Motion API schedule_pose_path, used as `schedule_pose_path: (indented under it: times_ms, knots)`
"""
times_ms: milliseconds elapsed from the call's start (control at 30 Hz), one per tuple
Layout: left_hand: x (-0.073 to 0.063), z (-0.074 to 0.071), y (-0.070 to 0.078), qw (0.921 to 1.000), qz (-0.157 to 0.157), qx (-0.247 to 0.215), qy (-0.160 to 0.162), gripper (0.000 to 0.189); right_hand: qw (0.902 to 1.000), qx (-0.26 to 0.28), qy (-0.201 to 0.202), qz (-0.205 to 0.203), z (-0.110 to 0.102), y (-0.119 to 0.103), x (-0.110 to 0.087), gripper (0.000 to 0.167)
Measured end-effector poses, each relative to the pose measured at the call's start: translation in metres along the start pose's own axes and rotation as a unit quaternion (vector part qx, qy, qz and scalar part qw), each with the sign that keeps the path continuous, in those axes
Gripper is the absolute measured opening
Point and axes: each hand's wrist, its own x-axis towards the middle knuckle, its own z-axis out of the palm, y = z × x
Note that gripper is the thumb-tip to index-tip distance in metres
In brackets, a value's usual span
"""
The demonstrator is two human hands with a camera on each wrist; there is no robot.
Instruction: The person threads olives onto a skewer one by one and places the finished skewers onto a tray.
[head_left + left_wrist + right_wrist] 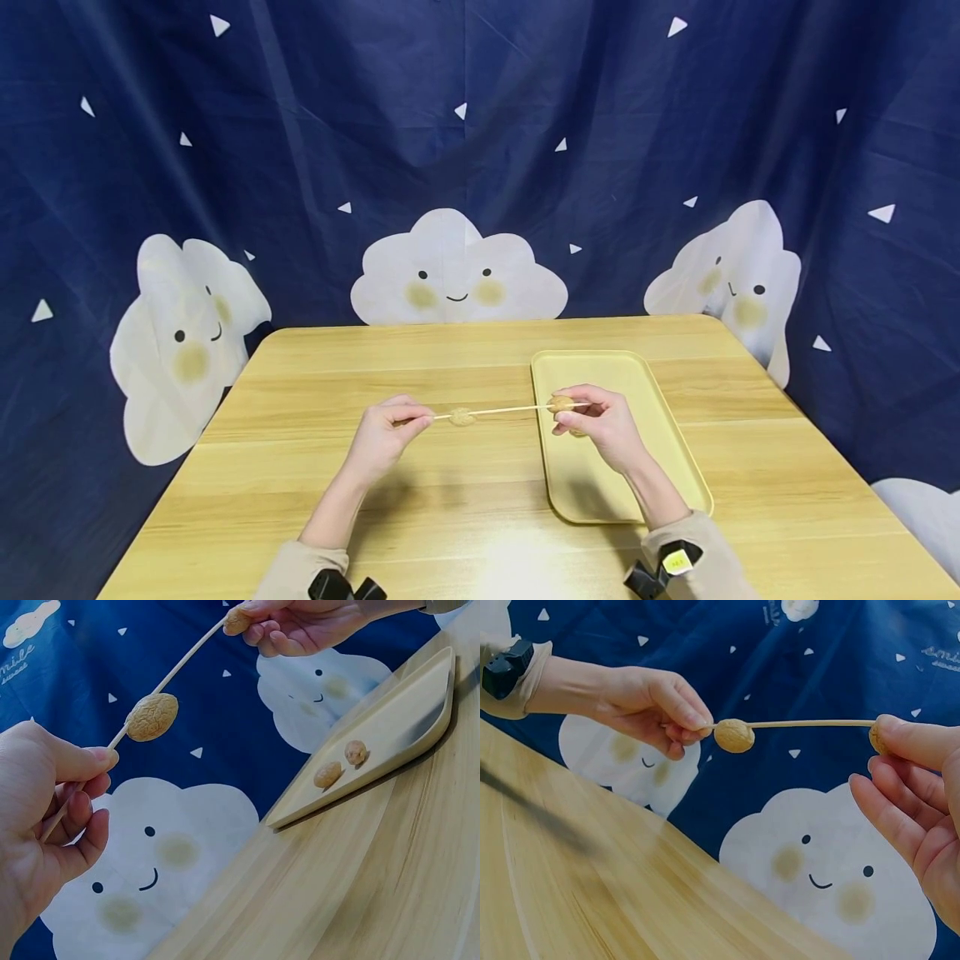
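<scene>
My left hand point(380, 437) pinches one end of a thin bamboo skewer point(510, 409) between thumb and fingers. The skewer runs nearly level above the table. Threaded on it close to the left fingertips is a wrinkled tan ball point(154, 717), like a meatball. At the other end my right hand point(606, 427) grips a second such ball point(561, 404), also on the skewer, whose tip pokes out past it in the head view. Two more balls, a nearer one point(328, 775) and a farther one point(355, 752), lie in the tray; the right hand mostly covers them in the head view.
The yellow rectangular tray point(630, 367) lies on the right half of a light wooden table point(337, 367), under my right hand. Behind the table hangs a dark blue curtain point(465, 167) with white clouds and triangles.
</scene>
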Motion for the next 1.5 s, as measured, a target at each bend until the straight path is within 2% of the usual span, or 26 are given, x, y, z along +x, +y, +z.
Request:
schedule_pose_path:
  times_ms: [167, 400, 767, 1333, 1500]
  knots:
    - [-0.0011, 0.0014, 0.0018, 1.0, 0.004, -0.005, -0.005, 0.005, 1.0, -0.006, 0.001, 0.006, 0.0, 0.0001, -0.0007, 0.04]
    - [-0.0011, 0.0027, 0.0053, 0.9998, -0.011, -0.012, -0.01, 0.005, 1.0, 0.005, 0.0, 0.001, -0.0013, 0.0022, -0.0005, 0.039]
    - [0.0005, 0.0045, 0.0053, 0.9999, -0.008, -0.01, -0.008, 0.004, 0.9998, 0.02, -0.002, 0.001, -0.0001, 0.0058, -0.0001, 0.039]
    - [0.0016, 0.0064, 0.0077, 0.9993, -0.037, -0.008, -0.007, 0.005, 0.9993, 0.038, -0.006, 0.002, 0.0052, 0.0077, 0.0016, 0.041]
    - [0.0027, 0.0082, 0.0063, 0.9994, -0.032, -0.011, -0.008, 0.005, 0.999, 0.043, -0.004, 0.006, 0.005, 0.0093, 0.002, 0.042]
